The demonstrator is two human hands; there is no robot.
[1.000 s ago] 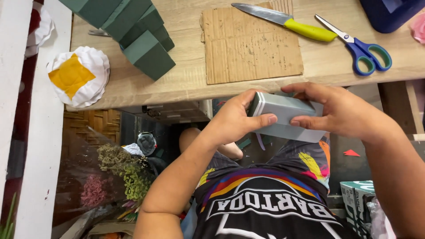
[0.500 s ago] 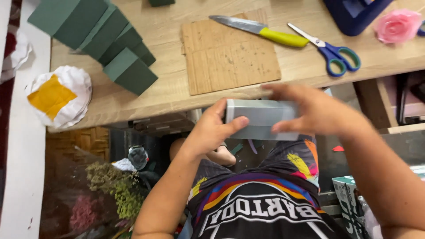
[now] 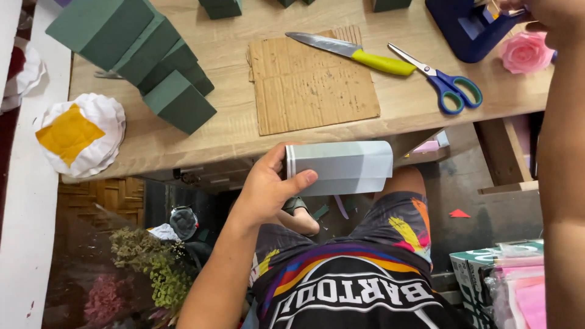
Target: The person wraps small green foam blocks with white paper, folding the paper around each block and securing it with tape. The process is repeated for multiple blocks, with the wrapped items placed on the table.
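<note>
Left hand [image 3: 268, 186] pinching grey block [image 3: 341, 167] by its left end, thumb on front face; block held level below bench [image 3: 201, 137] edge, above lap. Right hand [image 3: 551, 15] up at top right corner, mostly cut off; grip cannot be told. Knife [image 3: 350, 52], scissors [image 3: 442, 79], cardboard [image 3: 311, 85] on bench.

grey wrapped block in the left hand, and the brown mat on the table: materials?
Grey block: looks wrapped in smooth matte paper or thin film; folded seam lines show, core hidden. Left hand grips its end. Brown mat: corrugated cardboard, dull, fluted top edge, cut-scored.
</note>
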